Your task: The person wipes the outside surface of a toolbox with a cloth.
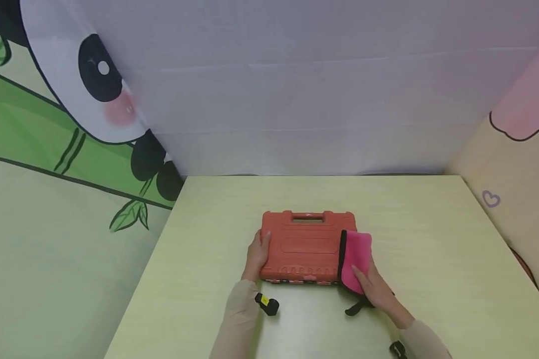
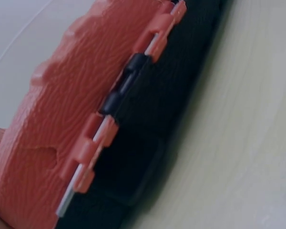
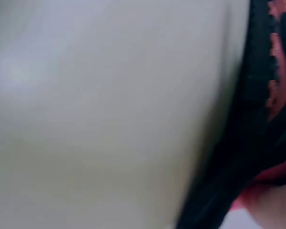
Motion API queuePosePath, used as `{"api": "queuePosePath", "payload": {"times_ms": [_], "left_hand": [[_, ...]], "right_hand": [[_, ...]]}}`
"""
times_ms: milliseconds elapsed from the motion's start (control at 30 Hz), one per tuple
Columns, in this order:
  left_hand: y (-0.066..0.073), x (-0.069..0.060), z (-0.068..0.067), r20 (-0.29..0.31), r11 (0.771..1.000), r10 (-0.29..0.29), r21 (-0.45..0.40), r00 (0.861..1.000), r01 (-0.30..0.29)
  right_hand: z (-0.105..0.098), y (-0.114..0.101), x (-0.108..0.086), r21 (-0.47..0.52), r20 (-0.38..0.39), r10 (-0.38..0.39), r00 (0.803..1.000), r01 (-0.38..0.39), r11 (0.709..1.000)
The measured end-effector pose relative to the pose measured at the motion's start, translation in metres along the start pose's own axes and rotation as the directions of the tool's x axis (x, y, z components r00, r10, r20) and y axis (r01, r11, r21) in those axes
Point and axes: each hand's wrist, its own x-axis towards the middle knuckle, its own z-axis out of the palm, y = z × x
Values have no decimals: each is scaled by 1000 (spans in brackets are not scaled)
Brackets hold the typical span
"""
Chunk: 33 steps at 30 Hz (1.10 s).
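An orange-red plastic carrying case (image 1: 302, 245) lies on the table with its handle toward the far side. Along its near edge run orange-red hinges (image 2: 93, 148), with a dark lower half (image 2: 133, 162) beneath, in the left wrist view. My left hand (image 1: 257, 255) grips the case's left side, thumb on top. In my right hand (image 1: 377, 288) is a pink fabric piece with black trim (image 1: 360, 254), pinched under the thumb. It covers the case's near right corner, and a black strap end (image 1: 354, 309) hangs from it. The right hand's other fingers are mostly hidden.
The pale wood-grain table (image 1: 197, 279) stretches around the case on all sides. Behind it hangs a printed cloth backdrop (image 1: 296, 99). Small black devices sit at the left wrist (image 1: 267, 304) and the right wrist (image 1: 398, 349).
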Motion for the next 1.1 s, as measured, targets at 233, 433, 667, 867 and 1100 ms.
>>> {"api": "queuePosePath", "payload": {"times_ms": [233, 433, 667, 867, 1100], "left_hand": [[-6, 1, -5, 22, 1000, 25, -5, 999, -25], [-9, 2, -8, 34, 1000, 25, -11, 999, -25], [-12, 3, -10, 48, 1000, 21, -4, 999, -21], [-12, 0, -11, 42, 1000, 17, -6, 999, -17], [-12, -3, -11, 39, 1000, 20, -16, 999, -19]], "right_hand": [[4, -16, 16, -40, -12, -61, 998, 61, 997], [2, -21, 35, -89, 7, 25, 1000, -24, 996], [-4, -22, 61, -58, 82, 49, 995, -44, 997], [-8, -19, 82, -68, 83, 53, 995, -48, 997], [-11, -23, 96, -72, 73, 115, 991, -110, 991]]}}
